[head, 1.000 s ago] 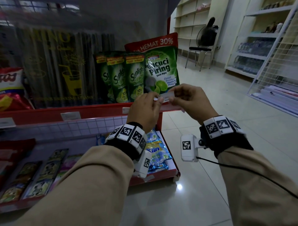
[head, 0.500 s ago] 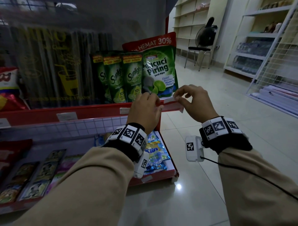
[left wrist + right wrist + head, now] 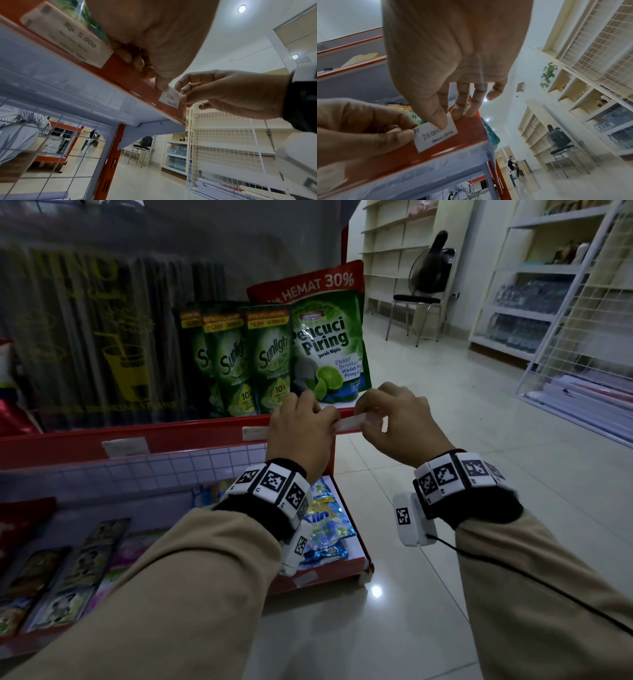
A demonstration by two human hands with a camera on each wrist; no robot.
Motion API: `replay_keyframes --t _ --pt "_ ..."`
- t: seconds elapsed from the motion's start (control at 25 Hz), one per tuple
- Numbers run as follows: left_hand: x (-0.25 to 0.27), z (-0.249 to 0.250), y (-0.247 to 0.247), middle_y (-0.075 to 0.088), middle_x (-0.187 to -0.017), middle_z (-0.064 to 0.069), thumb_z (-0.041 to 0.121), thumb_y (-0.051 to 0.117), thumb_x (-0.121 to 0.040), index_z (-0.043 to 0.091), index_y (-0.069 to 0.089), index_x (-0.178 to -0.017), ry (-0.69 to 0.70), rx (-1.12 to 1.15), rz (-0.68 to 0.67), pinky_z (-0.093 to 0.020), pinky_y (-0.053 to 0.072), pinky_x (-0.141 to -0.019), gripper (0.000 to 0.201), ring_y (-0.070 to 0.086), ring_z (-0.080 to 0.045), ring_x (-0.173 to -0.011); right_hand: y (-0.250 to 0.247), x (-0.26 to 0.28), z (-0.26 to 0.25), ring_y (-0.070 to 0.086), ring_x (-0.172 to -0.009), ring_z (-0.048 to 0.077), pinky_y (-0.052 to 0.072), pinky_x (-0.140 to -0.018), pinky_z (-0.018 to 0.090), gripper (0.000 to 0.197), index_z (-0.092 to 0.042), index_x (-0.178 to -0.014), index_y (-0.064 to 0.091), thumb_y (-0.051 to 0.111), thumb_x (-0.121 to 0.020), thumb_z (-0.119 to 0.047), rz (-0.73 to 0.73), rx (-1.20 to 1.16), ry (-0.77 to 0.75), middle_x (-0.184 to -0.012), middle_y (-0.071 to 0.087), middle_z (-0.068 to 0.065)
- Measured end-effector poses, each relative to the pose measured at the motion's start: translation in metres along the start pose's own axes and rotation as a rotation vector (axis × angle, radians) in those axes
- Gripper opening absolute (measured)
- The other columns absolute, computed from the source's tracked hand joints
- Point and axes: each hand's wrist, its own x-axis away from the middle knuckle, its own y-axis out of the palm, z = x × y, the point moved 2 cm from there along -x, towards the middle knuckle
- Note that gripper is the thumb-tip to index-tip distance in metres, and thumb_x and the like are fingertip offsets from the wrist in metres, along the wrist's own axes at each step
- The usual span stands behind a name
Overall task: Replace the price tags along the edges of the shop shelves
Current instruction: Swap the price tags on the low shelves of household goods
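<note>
My left hand (image 3: pixel 359 129) pinches one end of the price tag (image 3: pixel 435 136), my right hand's (image 3: pixel 452 65) grip pinches the other, holding it flat on the red shelf edge (image 3: pixel 453 143). I should level it, then press outward from the middle.

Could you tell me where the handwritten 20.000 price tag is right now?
The price tag lies against the red shelf edge near its right end, below the Pencuci Piring pouch, pinched between the left hand and right hand.
</note>
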Motion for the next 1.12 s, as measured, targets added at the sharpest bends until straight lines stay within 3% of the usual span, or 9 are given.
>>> replay_keyframes --t 0.16,0.48,0.68,0.92,1.12 --pt "-0.001 0.001 0.001 0.048 -0.106 -0.003 0.030 0.045 -0.096 0.024 0.058 -0.109 -0.002 -0.005 -0.006 -0.038 0.035 -0.086 0.019 0.040 -0.025 -0.103 0.002 -0.003 0.001 0.051 -0.101 0.024 0.034 -0.090 0.040 0.018 -0.023 -0.105 0.064 0.053 -0.091 -0.024 -0.019 0.143 -0.036 -0.110 0.055 0.002" --pt "-0.002 -0.001 0.000 0.048 -0.104 -0.004 0.032 0.041 -0.098 0.023 0.058 -0.109 0.028 -0.032 -0.006 -0.036 0.032 -0.082 0.022 0.040 -0.026 -0.101 0.004 -0.003 0.002 0.055 -0.094 0.022 0.034 -0.087 0.039 0.018 -0.024 -0.104 0.064 0.051 -0.093 -0.027 -0.005 0.228 -0.053 -0.110 0.055 0.001" --pt "0.000 0.000 -0.003 0.051 -0.108 -0.003 0.026 0.048 -0.096 0.022 0.056 -0.109 0.025 0.006 0.006 -0.036 0.033 -0.084 0.016 0.041 -0.025 -0.103 0.004 -0.001 0.001 0.056 -0.088 0.020 0.033 -0.086 0.039 0.015 -0.025 -0.103 0.060 0.057 -0.088 -0.026 0.032 0.156 -0.036 -0.106 0.057 -0.003" --pt "0.001 -0.015 -0.014 0.055 -0.104 -0.002 0.008 0.059 -0.086 0.017 0.057 -0.105 0.070 0.140 0.017 -0.029 0.034 -0.076 0.021 0.046 -0.022 -0.096 0.011 -0.001 -0.016 0.045 -0.104 0.023 0.028 -0.084 0.036 0.020 -0.028 -0.104 0.064 0.058 -0.084 -0.031 0.048 0.240 -0.051 -0.111 0.056 -0.003" --pt "0.017 -0.046 -0.029 0.058 -0.102 -0.008 0.010 0.054 -0.089 0.012 0.061 -0.105 0.154 0.063 0.045 -0.038 0.042 -0.076 0.018 0.048 -0.028 -0.094 0.014 -0.005 -0.034 0.044 -0.104 0.023 0.026 -0.084 0.037 0.019 -0.026 -0.097 0.067 0.058 -0.083 -0.034 0.092 0.307 -0.038 -0.106 0.061 -0.004"
